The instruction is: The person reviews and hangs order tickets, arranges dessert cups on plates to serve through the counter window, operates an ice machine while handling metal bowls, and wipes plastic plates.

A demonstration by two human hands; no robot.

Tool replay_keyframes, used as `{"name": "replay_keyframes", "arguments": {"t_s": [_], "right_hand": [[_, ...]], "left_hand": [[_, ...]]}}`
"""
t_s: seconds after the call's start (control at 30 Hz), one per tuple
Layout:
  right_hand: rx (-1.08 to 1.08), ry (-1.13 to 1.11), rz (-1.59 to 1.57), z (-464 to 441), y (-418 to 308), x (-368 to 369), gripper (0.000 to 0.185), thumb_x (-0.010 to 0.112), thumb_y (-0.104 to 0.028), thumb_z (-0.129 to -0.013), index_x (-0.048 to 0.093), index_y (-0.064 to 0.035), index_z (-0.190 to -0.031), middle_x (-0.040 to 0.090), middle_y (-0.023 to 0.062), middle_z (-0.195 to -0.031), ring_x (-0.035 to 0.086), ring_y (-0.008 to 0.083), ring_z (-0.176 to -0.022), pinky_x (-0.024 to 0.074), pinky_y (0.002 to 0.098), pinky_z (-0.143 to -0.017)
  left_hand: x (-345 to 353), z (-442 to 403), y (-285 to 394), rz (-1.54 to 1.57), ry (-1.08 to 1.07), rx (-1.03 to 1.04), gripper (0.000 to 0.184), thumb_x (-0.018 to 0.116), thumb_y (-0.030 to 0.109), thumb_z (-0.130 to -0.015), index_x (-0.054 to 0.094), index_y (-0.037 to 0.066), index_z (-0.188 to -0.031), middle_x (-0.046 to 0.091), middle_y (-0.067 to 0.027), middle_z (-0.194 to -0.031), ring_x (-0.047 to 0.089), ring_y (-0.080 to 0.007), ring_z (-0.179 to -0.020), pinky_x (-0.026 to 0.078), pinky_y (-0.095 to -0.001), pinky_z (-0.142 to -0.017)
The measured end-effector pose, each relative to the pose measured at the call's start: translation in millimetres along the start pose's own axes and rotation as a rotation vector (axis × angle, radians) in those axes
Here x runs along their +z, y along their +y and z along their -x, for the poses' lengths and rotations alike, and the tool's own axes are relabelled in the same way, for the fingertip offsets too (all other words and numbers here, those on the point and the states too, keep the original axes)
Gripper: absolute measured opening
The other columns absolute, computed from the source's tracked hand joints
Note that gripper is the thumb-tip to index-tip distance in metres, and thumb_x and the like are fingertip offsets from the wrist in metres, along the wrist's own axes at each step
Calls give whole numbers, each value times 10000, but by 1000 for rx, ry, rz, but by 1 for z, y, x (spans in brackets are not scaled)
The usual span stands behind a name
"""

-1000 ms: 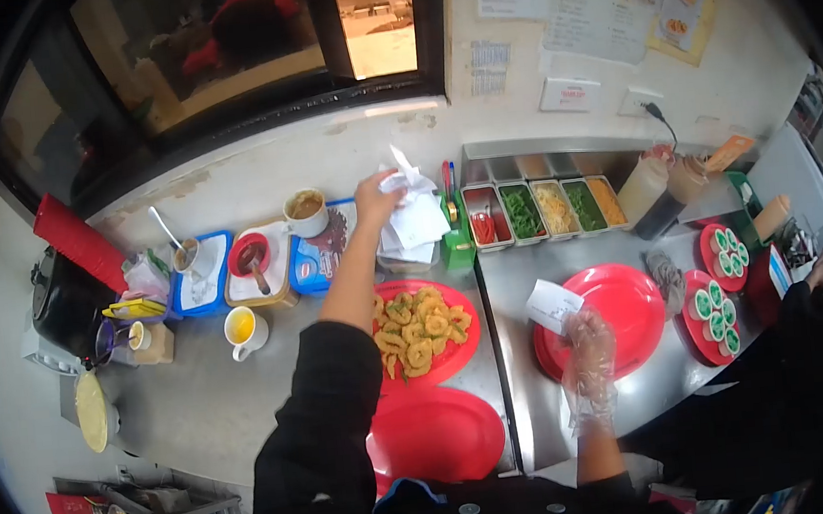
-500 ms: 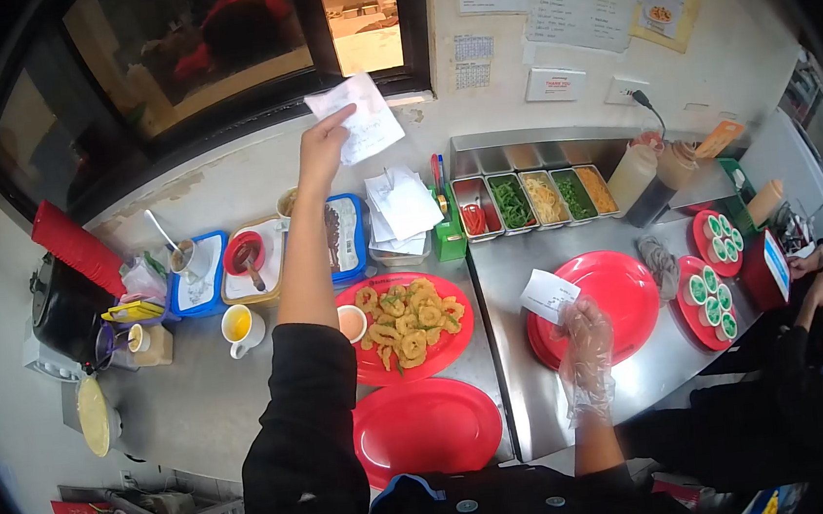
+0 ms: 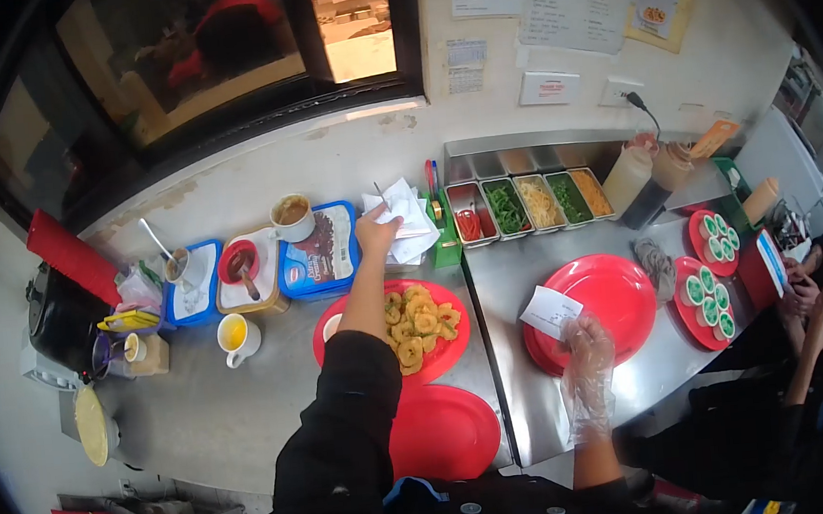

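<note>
My left hand (image 3: 377, 233), bare, is at the pile of white paper slips (image 3: 413, 224) by the wall, its fingers closed on a slip at the pile's left edge. A thin spike (image 3: 379, 191) pokes up beside the slips. In a clear plastic glove, my right hand (image 3: 588, 347) pinches a small white order slip (image 3: 549, 311) over the stacked red plates (image 3: 611, 303). Under my left forearm is a red oval plate (image 3: 451, 351) of fried rings (image 3: 419, 323), with a small sauce cup (image 3: 332, 328) partly covered by the arm. Nearer me lies another red oval plate (image 3: 447, 435).
Metal trays of toppings (image 3: 534, 205) line the back, with squeeze bottles (image 3: 635, 171) to their right. Blue tubs (image 3: 318, 255), a mug of sauce (image 3: 293, 218) and a yellow-filled cup (image 3: 239, 339) stand left. Green-topped cups (image 3: 709, 299) and a person's hands (image 3: 805, 306) are right.
My left hand has come down from in front of the window with its slip to the paper pile. My right hand still holds its slip, almost unmoved.
</note>
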State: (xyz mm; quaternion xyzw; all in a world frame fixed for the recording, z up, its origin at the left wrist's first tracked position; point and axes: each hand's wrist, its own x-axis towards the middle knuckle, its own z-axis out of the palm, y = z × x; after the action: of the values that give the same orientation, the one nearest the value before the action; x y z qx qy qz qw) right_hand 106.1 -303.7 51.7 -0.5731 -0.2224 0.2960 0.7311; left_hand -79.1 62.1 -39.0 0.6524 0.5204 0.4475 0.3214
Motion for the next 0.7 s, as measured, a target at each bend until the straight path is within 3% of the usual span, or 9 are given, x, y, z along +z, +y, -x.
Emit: {"name": "replay_keyframes", "arguments": {"t_s": [0.07, 0.23, 0.27, 0.33, 0.4, 0.47, 0.53, 0.6, 0.7], "right_hand": [[17, 39, 31, 8, 2, -7, 87, 560, -24, -823, 575, 41, -878, 579, 84, -754, 565, 149, -581, 476, 247, -509], [-1, 19, 7, 16, -21, 6, 115, 555, 24, -813, 583, 75, -912, 603, 108, -781, 594, 160, -597, 526, 273, -565], [-7, -59, 74, 19, -27, 6, 123, 559, 22, -807, 587, 80, -911, 612, 118, -792, 599, 160, -609, 528, 276, -575], [11, -43, 56, 22, -33, 11, 126, 559, 21, -805, 591, 85, -909, 618, 127, -796, 602, 160, -617, 527, 278, -583], [34, -37, 34, 22, -35, 13, 130, 559, 19, -803, 595, 89, -907, 624, 136, -800, 605, 161, -624, 526, 281, -591], [20, -133, 41, 23, -35, 15, 133, 555, 19, -800, 594, 91, -905, 631, 140, -788, 608, 160, -630, 532, 281, -609], [4, -127, 18, 26, -32, 21, 116, 573, 16, -792, 597, 83, -883, 635, 136, -787, 608, 154, -634, 525, 272, -600], [28, -149, -122, 32, -34, 29, 90, 597, 20, -778, 604, 72, -851, 638, 137, -791, 614, 157, -649, 521, 269, -605], [77, -307, -3, 40, -40, 24, 105, 609, -20, -798, 585, 46, -877, 629, 124, -823, 635, 178, -708, 510, 259, -629]], "left_hand": [[4, -5, 3, -4, 2, -22, 567, 830, 216, -536, 667, 94, -1065, 634, -204, -1008, 608, -321, -955, 461, -380, -862], [-14, -18, -11, -273, 94, 258, 685, 815, 148, -553, 570, 103, -1191, 480, -184, -1168, 451, -349, -1107, 374, -412, -954], [-19, -2, 9, -268, 72, 262, 685, 815, 148, -553, 570, 103, -1191, 480, -184, -1168, 451, -349, -1107, 374, -412, -954], [-37, 33, 66, -447, 289, 238, 699, 797, 136, -580, 526, 97, -1224, 454, -186, -1201, 418, -350, -1140, 353, -427, -965], [-46, 67, 97, -262, 127, 496, 675, 774, 134, -654, 476, 107, -1259, 504, -170, -1170, 484, -285, -1096, 403, -407, -911], [-58, 127, 160, 167, -446, 150, 493, 686, 106, -781, 480, 50, -1225, 605, -115, -1079, 555, -225, -1021, 444, -361, -876], [-49, 167, 168, 376, -802, -14, 360, 640, 113, -843, 499, 32, -1164, 627, -70, -1012, 593, -154, -932, 488, -295, -791], [-40, 197, 184, 515, -813, -98, 323, 630, 110, -853, 506, 23, -1138, 629, -66, -997, 597, -144, -922, 492, -280, -776], [-43, 201, 195, 691, -831, -184, 266, 616, 95, -863, 518, 9, -1096, 629, -63, -983, 604, -127, -902, 496, -251, -740]]}}
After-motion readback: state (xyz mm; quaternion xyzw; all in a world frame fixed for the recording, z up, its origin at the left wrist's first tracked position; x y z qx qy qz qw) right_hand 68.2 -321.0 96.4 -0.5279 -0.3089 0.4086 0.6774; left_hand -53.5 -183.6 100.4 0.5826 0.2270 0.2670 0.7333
